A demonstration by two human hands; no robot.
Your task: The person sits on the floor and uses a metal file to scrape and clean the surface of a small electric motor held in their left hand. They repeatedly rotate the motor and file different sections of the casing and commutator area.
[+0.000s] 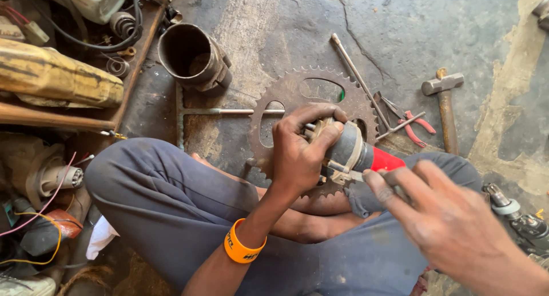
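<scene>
Cracked floor below, my left hand (297, 153) clamps the heavy, rigid motor (349, 153); right hand (452, 227) pinches its 3 o'clock fitting.

No packages, signs, screens; only printed orange wristband (244, 245) on left forearm.
</scene>
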